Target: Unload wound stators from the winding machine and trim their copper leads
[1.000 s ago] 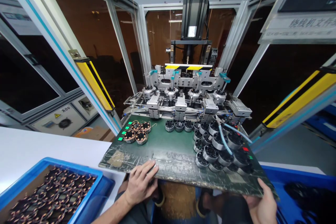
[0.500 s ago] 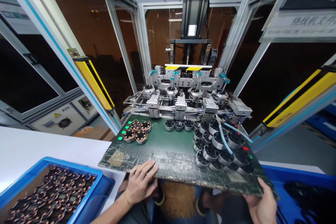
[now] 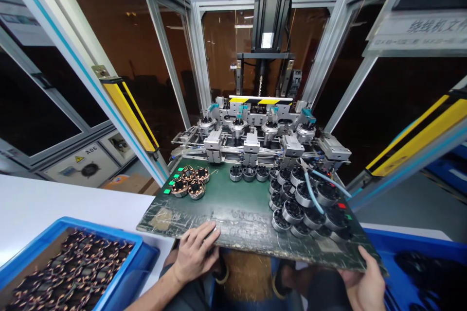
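Note:
My left hand [image 3: 197,252] rests on the front edge of a green worktop [image 3: 226,209], its fingers stretched over the top and nothing in them. At the right front corner, my right hand [image 3: 365,282] grips the worktop edge, thumb above; the other fingers are mostly hidden below. Several bare motor stators [image 3: 292,212] with black inserts stand on the right, partly stacked. Blue-handled pliers [image 3: 310,187] lie across them. On the left sit several copper-wound stators [image 3: 196,189]. A short row of bare stators [image 3: 249,174] stands at the back.
Beyond the worktop is a winding machine [image 3: 251,141] with stators in its holders and a striped bar [image 3: 260,101]. Yellow guard posts [image 3: 129,116] flank it. A blue bin [image 3: 136,248] of wound stators stands left; another blue bin [image 3: 386,245] with dark parts stands right.
The machine's striped bar and the tooling under it have dropped slightly towards the holders. Both my hands and the stators on the worktop have stayed in place.

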Tool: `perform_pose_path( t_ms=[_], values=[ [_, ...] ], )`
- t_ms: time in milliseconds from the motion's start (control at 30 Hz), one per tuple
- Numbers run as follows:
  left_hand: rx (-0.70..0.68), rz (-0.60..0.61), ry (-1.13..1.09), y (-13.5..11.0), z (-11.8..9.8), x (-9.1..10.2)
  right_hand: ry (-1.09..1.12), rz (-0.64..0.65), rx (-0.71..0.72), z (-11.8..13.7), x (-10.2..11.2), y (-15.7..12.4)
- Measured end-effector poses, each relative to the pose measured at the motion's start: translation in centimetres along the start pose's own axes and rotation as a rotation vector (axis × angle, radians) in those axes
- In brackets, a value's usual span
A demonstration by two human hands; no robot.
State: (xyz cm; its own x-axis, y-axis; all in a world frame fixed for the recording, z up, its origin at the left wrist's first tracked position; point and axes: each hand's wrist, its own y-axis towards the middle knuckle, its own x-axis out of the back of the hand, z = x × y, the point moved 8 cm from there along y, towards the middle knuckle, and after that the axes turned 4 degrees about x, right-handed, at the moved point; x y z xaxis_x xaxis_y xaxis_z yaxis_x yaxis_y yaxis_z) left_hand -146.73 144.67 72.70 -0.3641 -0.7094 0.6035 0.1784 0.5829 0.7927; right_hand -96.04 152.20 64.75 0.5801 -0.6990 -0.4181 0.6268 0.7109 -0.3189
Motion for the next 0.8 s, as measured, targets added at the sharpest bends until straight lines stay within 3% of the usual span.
perform_pose_path(
  t_ms=[800],
  values=[
    [-0.011, -0.011, -0.01, -0.2, 0.06, -0.04, -0.008, 0.013, -0.01, 0.24, -0.26, -0.27]
  ],
)
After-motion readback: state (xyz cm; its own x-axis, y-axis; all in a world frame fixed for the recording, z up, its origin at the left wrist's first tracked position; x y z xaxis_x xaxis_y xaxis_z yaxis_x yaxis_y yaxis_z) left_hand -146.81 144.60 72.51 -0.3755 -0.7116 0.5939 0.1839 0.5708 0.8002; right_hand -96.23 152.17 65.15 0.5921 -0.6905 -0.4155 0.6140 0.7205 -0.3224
